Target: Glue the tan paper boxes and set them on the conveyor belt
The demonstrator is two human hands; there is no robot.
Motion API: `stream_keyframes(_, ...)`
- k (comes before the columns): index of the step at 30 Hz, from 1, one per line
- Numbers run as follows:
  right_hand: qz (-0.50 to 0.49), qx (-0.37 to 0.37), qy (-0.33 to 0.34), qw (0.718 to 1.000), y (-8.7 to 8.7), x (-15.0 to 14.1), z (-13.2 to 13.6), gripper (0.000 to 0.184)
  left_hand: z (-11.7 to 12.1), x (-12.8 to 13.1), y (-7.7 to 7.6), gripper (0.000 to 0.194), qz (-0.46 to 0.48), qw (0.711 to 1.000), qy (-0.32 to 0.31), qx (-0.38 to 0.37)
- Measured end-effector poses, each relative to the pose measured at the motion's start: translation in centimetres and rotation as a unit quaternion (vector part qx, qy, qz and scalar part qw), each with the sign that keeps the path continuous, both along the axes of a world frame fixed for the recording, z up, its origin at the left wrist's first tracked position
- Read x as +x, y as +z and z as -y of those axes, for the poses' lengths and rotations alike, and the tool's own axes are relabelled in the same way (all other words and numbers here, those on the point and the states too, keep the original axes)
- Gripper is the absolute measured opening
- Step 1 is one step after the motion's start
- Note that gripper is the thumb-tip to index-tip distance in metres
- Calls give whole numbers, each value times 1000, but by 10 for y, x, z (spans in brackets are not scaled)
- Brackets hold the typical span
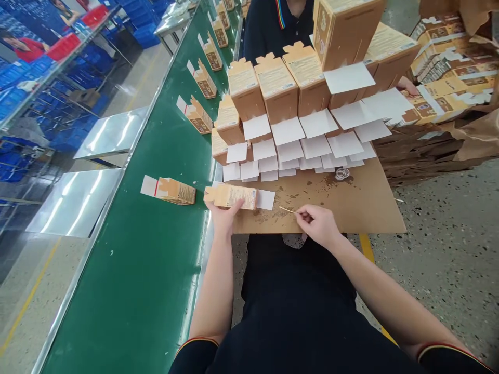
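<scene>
Left hand [224, 215] was clamped on a carton [239, 197] at the counter's [366, 213] left edge, white flap [266, 200] pointing right. Right hand [317, 223] pinched a thin stick [288, 210] by the near edge, tip just off the flap. Stacked cartons [278, 85] occupied the far side; another carton [177, 192] sat on the green belt [128, 291].

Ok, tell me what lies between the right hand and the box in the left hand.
In the head view, a thin stick juts from the right hand toward the white flap of the box, over stained brown cardboard.
</scene>
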State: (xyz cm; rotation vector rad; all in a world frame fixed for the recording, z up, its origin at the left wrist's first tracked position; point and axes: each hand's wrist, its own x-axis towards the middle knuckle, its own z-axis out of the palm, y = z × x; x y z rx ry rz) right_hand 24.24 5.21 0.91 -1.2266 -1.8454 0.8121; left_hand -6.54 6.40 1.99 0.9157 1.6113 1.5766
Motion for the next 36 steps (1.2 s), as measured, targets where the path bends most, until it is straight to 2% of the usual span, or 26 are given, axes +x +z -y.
stream_keyframes(4, 12, 30, 0, 999, -9, -24, -14, 20, -6, -4, -8, 158, 32, 999, -19, 17)
stream_keyframes(8, 40, 24, 5, 999, -14, -22, -28, 19, -7, 4, -14, 146, 22, 998, -8, 51)
stream_keyframes(12, 74, 16, 39, 996, -18, -17, -28, 20, -6, 11, -17, 140, 6, 998, -1, 56)
stream_keyframes(16, 71, 11, 65, 995, -19, -16, -21, 22, -5, 9, -12, 140, -9, 999, -7, 40)
stream_keyframes(20, 51, 9, 39, 998, -19, -18, -22, 21, -3, 6, -5, 138, -29, 999, -26, 20)
stream_keyframes(23, 56, 10, 34, 998, -19, -22, -29, 21, -3, 9, -5, 135, -39, 998, -11, 37)
stream_keyframes(29, 61, 4, 97, 993, -15, -17, -24, 25, -1, 12, 2, 136, -47, 999, -21, 14)
stream_keyframes(31, 31, 0, 82, 996, -10, -11, -15, 23, 3, 11, 9, 139, -60, 998, -26, 11)
stream_keyframes(36, -31, -38, -27, 998, -2, 7, 4, 24, 19, 4, 22, 150, -147, 988, -3, 44)
